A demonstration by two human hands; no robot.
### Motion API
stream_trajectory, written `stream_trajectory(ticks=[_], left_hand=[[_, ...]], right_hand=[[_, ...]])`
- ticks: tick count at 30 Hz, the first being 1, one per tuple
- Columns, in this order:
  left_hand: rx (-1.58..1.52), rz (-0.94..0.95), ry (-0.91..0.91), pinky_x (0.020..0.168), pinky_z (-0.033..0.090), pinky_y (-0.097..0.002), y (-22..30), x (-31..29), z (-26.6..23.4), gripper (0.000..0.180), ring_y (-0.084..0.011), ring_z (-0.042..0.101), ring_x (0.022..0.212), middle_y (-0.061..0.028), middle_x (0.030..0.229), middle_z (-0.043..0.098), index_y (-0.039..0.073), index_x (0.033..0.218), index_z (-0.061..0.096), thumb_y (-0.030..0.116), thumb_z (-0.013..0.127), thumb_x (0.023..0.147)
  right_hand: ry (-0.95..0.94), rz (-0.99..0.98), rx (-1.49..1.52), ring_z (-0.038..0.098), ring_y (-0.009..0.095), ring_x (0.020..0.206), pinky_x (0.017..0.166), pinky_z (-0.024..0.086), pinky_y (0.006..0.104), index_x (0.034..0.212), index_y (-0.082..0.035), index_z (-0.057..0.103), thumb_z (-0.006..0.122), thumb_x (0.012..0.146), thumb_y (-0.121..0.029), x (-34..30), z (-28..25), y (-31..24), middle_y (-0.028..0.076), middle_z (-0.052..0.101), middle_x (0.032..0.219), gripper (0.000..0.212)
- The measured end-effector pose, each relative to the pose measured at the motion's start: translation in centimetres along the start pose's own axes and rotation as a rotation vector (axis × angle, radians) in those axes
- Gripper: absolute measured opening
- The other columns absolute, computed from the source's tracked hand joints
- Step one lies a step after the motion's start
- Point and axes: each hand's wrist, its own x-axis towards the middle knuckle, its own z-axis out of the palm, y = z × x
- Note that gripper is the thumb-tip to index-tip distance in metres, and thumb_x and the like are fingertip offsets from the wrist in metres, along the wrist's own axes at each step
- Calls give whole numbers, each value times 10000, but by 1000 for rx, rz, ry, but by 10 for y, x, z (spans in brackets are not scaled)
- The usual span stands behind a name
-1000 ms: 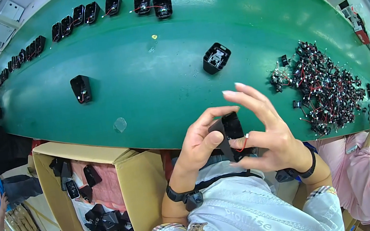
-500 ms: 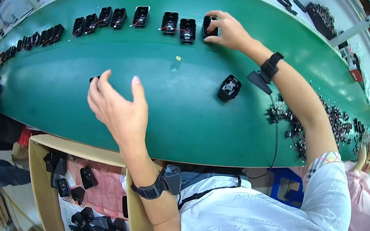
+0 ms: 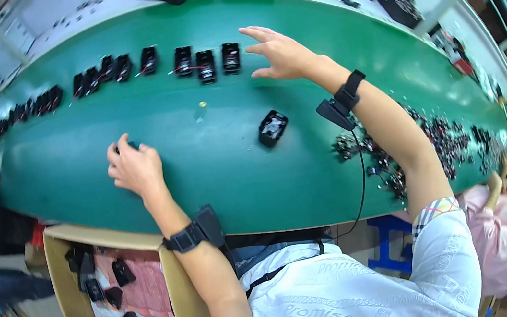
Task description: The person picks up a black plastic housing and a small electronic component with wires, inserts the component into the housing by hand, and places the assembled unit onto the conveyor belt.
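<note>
My left hand (image 3: 138, 168) is closed over the green table top (image 3: 180, 195), its fingers curled round a black casing (image 3: 133, 145), most of which is hidden. To the right, my right hand (image 3: 283, 55) is open and holds nothing, fingers spread. Just left of its fingertips stands a black open casing (image 3: 231, 58), apart from the hand. Beside that are two more casings with red wires, the nearer one (image 3: 206, 67) overlapping the row. Between and below my hands lies a single black casing (image 3: 272, 128) with a pale patterned face.
More black casings (image 3: 108, 69) run in a row toward the far left. A small yellow bit (image 3: 203, 104) lies mid-table. Heaped small wired parts (image 3: 440, 137) cover the right side. An open carton (image 3: 108, 236) with black parts stands at the front left. Other people sit at both ends.
My right hand has let go of the casing at the row's right end and drawn away to the right. My left hand has closed round a black casing. The view has shifted.
</note>
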Motion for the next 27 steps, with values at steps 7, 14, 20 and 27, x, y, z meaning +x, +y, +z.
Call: stream_trajectory(ticks=[7, 14, 20, 27], left_hand=[[-132, 426, -28, 1033, 403, -508, 8, -100, 1, 721, -385, 487, 1220, -63, 1539, 484, 227, 1536, 453, 155, 711, 866], [-336, 634, -186, 1082, 342, -533, -2, -171, -10, 1054, -418, 423, 1298, -179, 1601, 379, 46, 1579, 322, 288, 883, 720], [-555, 733, -313, 1145, 309, -502, -22, -164, -23, 1119, -388, 413, 1392, -199, 1513, 460, 21, 1539, 373, 424, 926, 653], [-486, 870, -346, 1046, 350, -474, -3, -186, -22, 788, -314, 503, 1258, -121, 1295, 605, 50, 1352, 602, 469, 851, 733]], right_hand=[[-204, 340, 228, 689, 315, 890, 790, 549, 406, 1033, -47, 734, 784, 828, -186, -170, -123, -65, 128, 710, 979, 253], [37, 833, 232, 687, 167, 647, 602, 527, 303, 1203, -42, 665, 819, 828, -218, -238, -76, -150, 81, 716, 876, 442], [121, 982, 208, 592, 125, 514, 512, 462, 286, 1234, -47, 637, 815, 844, -226, -240, -49, -151, 38, 664, 709, 464], [180, 937, 290, 518, 89, 510, 503, 422, 259, 1218, -21, 633, 812, 855, -192, -241, -27, -141, 26, 612, 689, 440]])
